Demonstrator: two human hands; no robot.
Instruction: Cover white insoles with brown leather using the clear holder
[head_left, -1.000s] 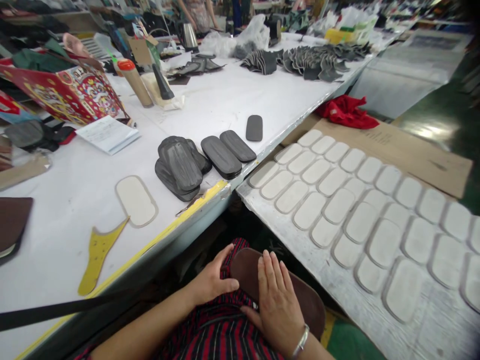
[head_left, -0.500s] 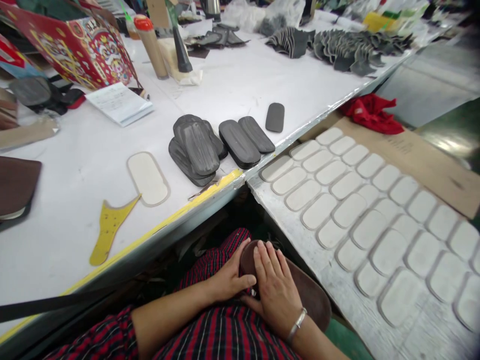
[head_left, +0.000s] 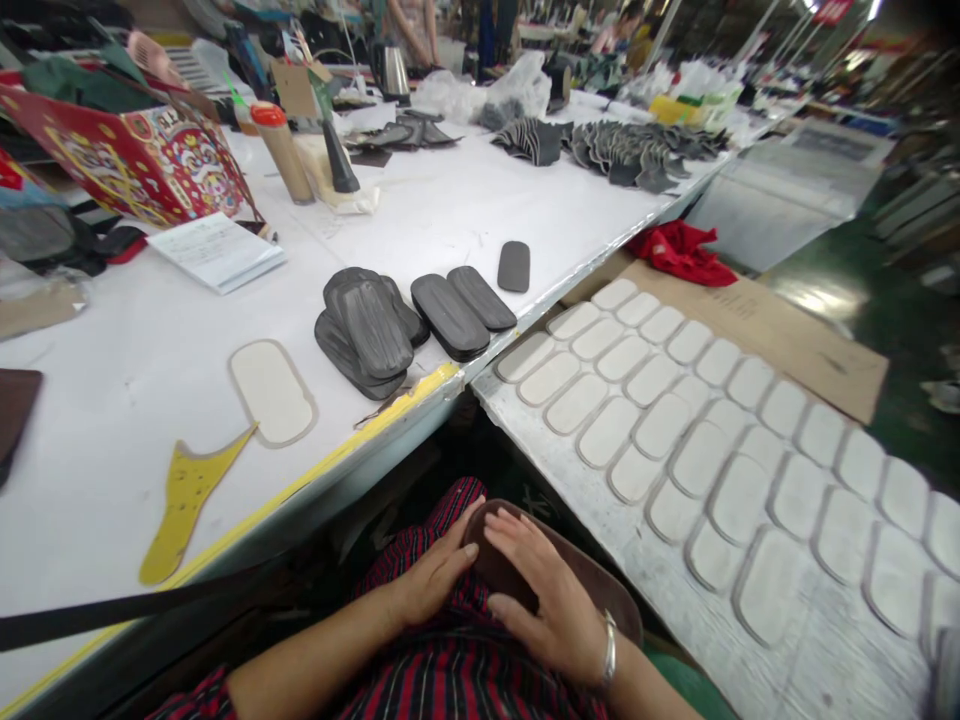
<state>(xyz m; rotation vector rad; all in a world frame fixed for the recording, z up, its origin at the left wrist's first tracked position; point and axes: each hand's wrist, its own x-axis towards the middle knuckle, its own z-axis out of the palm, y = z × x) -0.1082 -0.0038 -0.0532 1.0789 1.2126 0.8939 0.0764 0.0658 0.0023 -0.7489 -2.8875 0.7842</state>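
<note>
A brown leather piece (head_left: 592,575) with a rounded end lies across my lap, which is in red-and-black striped cloth. My left hand (head_left: 439,572) holds its left end, thumb on the near side and fingertips along the far edge. Over its top is my right hand (head_left: 540,590), fingers stretched out and thumb apart, a silver bangle on the wrist. Whether the right palm touches the leather cannot be seen. Nearest on the white table (head_left: 187,320) are a yellow curved template (head_left: 187,510) and a pale oval piece (head_left: 273,392), the template's tip against the oval.
Dark oval pieces (head_left: 367,325) are stacked near the table's corner. On my right, a grey board (head_left: 840,670) carries rows of pale oval pieces (head_left: 765,585). Behind it lie cardboard (head_left: 787,340) and a red cloth (head_left: 679,252). A capped bottle (head_left: 283,155) stands farther back.
The view has tilted up, showing more of the room behind. My right hand's fingers have lifted and tilted, baring more of the leather's end; my left hand stays at its edge.
</note>
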